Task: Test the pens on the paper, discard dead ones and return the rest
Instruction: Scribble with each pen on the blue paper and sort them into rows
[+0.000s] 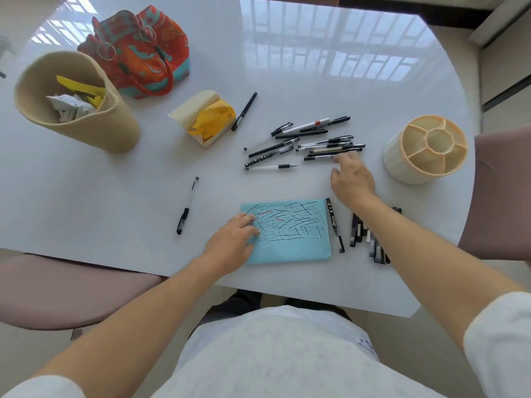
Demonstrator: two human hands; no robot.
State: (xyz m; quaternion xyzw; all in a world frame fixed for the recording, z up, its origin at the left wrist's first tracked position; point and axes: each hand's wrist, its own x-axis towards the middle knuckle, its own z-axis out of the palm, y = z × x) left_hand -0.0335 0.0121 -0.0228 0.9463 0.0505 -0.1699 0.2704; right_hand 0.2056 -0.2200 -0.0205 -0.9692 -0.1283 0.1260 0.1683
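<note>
I see the left hand (237, 239) lying flat, fingers straight and pressing the blue paper (290, 232) at its left edge. The right hand (352, 179) reaches forward, arm extended, fingers loosely spread and holding nothing, fingertips just touching the near end of the pile of pens (319, 139). The pen holder (428, 147) stands right of those fingers.
</note>
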